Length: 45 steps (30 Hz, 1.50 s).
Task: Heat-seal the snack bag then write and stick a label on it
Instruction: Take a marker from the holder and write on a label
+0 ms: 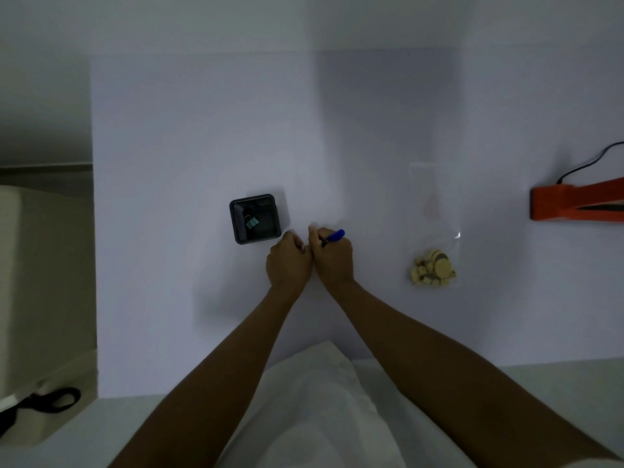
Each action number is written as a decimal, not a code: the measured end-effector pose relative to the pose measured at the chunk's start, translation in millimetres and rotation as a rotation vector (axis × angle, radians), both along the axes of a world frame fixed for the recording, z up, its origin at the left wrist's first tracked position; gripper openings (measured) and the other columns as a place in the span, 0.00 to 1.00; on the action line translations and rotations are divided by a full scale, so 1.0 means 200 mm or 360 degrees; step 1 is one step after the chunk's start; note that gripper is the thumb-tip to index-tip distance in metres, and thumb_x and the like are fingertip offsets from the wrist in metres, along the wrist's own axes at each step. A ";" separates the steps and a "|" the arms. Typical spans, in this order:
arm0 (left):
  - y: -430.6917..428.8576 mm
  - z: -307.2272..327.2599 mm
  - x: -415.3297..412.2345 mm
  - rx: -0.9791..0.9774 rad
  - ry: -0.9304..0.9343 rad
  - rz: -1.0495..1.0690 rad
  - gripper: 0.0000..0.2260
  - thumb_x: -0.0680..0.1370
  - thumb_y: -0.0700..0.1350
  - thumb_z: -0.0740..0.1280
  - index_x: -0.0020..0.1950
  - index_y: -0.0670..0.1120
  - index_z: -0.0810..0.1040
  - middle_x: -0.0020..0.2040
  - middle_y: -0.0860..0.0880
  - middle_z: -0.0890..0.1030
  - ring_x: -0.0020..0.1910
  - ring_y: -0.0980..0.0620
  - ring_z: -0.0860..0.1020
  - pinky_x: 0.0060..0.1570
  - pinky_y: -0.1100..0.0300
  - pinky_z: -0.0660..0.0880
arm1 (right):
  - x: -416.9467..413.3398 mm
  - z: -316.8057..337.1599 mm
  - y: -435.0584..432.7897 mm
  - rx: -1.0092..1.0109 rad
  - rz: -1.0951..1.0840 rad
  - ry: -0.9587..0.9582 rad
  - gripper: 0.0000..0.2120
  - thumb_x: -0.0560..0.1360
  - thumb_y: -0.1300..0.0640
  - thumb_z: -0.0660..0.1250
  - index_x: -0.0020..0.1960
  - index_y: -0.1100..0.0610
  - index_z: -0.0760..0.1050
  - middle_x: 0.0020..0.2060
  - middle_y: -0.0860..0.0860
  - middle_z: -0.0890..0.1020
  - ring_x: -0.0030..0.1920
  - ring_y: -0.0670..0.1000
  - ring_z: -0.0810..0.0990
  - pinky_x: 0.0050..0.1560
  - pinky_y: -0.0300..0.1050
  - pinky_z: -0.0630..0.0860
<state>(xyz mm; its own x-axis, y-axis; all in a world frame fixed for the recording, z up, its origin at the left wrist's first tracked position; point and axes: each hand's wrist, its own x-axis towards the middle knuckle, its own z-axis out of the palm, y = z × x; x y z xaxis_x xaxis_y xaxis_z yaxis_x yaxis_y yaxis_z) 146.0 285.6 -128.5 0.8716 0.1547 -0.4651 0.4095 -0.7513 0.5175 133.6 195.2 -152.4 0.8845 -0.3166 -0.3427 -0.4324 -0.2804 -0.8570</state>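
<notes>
Two hands meet at the middle of the counter (202,146). The right hand (334,261) has its grip clamped on a blue pen (334,236). The left hand (288,261) curls against it, and whether its grip holds anything cannot be told. A black mesh tray (253,198) of binder clips (251,223) sits just left. The clear snack bag (434,224) lies right, and the orange heat sealer (574,202) farther right.
</notes>
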 end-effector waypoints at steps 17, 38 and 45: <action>0.00 0.01 0.00 0.0003 0.0018 0.0009 0.08 0.77 0.46 0.66 0.42 0.43 0.75 0.35 0.48 0.78 0.33 0.50 0.77 0.32 0.60 0.68 | -0.01 0.01 0.00 0.0010 -0.0031 0.0005 0.21 0.81 0.57 0.64 0.30 0.60 0.68 0.25 0.59 0.74 0.26 0.56 0.72 0.32 0.47 0.71; 0.00 0.01 0.01 0.0013 0.0043 0.0006 0.10 0.75 0.48 0.70 0.41 0.44 0.74 0.35 0.48 0.78 0.33 0.51 0.76 0.30 0.61 0.65 | -0.03 -0.01 -0.04 -0.0001 -0.0029 -0.0040 0.22 0.81 0.56 0.63 0.30 0.62 0.66 0.25 0.50 0.69 0.27 0.44 0.67 0.32 0.38 0.66; 0.00 -0.01 0.00 0.0020 0.0041 0.0006 0.10 0.74 0.49 0.70 0.41 0.44 0.73 0.35 0.48 0.78 0.34 0.50 0.77 0.33 0.60 0.68 | -0.02 0.00 -0.05 -0.0028 -0.0073 -0.0039 0.22 0.81 0.57 0.63 0.29 0.54 0.63 0.24 0.47 0.67 0.26 0.44 0.65 0.31 0.38 0.65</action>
